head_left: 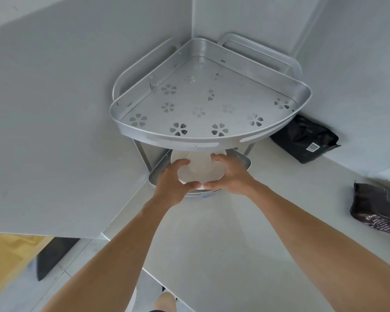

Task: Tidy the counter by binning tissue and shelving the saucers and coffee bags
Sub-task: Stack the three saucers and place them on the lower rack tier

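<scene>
A stack of white saucers [202, 168] sits at the front of the lower tier [244, 162] of a silver corner shelf. My left hand [175, 182] grips the stack's left rim and my right hand [229, 176] grips its right rim. The upper tier [173, 136], with flower-shaped holes, hangs over the saucers and hides their far edge. One black coffee bag [304, 138] lies on the counter right of the shelf, partly under the upper tier. A second dark coffee bag [378, 206] lies at the right edge of the view.
The white counter [223, 244] runs into a corner between two white walls. Its front edge falls off at the lower left, above a yellow floor [7, 262] and a dark object [54, 255]. A small white thing [387, 174] lies behind the second bag.
</scene>
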